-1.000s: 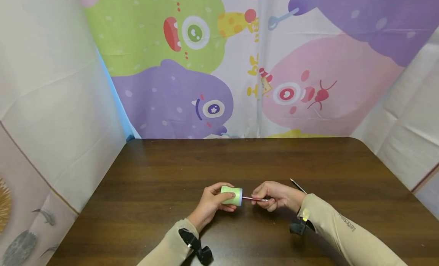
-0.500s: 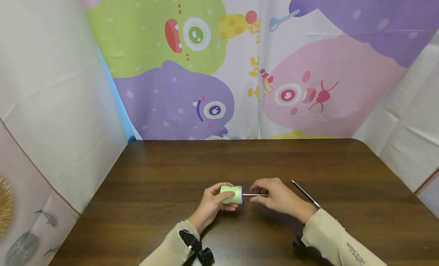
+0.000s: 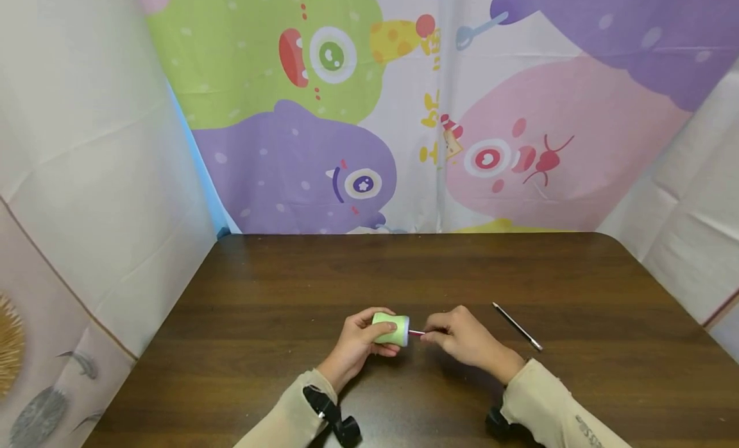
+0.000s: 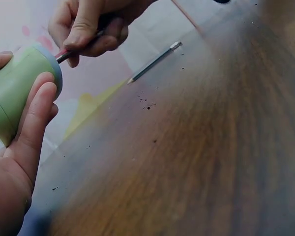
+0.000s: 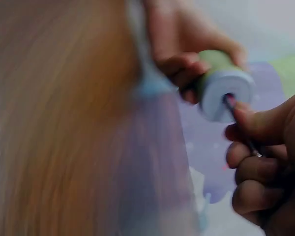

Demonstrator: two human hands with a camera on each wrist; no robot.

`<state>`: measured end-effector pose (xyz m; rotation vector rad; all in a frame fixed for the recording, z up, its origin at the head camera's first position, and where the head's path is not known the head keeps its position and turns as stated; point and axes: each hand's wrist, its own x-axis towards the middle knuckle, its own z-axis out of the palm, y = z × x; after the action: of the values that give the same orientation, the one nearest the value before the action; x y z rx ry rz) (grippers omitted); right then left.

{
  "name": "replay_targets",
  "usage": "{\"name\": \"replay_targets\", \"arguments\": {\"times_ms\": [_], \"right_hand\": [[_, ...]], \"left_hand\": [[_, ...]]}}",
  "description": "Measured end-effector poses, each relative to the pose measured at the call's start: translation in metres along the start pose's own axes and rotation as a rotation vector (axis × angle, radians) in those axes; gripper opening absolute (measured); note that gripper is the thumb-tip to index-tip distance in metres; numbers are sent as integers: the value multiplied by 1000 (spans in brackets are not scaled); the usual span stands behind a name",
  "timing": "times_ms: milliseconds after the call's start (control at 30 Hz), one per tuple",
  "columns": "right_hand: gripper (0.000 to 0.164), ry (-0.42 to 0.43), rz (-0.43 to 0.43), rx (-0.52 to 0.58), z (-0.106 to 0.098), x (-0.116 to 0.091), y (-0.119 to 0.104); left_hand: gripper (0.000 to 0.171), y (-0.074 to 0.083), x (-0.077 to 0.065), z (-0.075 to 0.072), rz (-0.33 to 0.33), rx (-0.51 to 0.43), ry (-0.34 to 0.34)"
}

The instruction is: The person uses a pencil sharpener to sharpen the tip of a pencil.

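Observation:
My left hand grips a green pencil sharpener with a pale blue end, held sideways above the table. In the right wrist view, a pencil runs into the round hole in the sharpener's pale end. Its tip is hidden inside. My right hand pinches this dark red pencil close to the hole, between thumb and curled fingers. On the table to the right of that hand lies a second pencil, dark with a light end, touched by neither hand.
The dark wooden table reaches back to a cartoon-printed curtain. White cloth hangs along the left side, with more on the right. Small dark specks dot the tabletop in the left wrist view.
My right hand let its fingers loosen and shift along the pencil, then closed on it nearer the sharpener. The right forearm moved, uncovering the loose pencil. The left hand stays nearly still.

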<state>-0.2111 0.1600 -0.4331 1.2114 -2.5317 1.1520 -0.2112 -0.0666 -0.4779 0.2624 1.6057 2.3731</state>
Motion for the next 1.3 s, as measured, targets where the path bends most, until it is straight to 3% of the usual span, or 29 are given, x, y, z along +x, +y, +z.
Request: {"name": "replay_targets", "arguments": {"times_ms": [133,233,333,400,467,600,733,867,967,1067,1133,1233,1300], "right_hand": [[19,-120,373,454,-5,4,3],[26,-238,566,824,-6,5,14],[21,-371,632,1071,-3,3,26],[19,-433,631,1147,0,0,31],[19,-437,617,1162,1,-2,33],[22,-327,585,1007,-4,-1,27],[29,-206,476,608,-8,3,13],[19,-116,239,113,-13,4,0],[14,-49,-25,-148,-17,2,-3],[15,32,-263,-311,-15,0,2],[18,91,-362,-384,-10,-1,5],[17,123,-358,-398,-3,-1,6],[12,97,-266,-314,0,-1,3]], "left_hand": [[42,0,0,1,7,9,-11],[42,0,-1,2,20,18,-27],[42,0,-2,3,24,35,-38],[42,0,-3,3,20,45,-39],[42,0,-2,3,21,51,-36],[42,2,1,3,25,34,-11],[33,4,0,1,18,3,15],[31,4,-1,1,11,-13,17],[40,4,-1,1,13,-23,16],[45,4,-1,1,17,-31,21],[45,3,0,1,15,-32,26],[42,3,0,0,8,-23,43],[40,3,0,-1,4,-14,51]]}}
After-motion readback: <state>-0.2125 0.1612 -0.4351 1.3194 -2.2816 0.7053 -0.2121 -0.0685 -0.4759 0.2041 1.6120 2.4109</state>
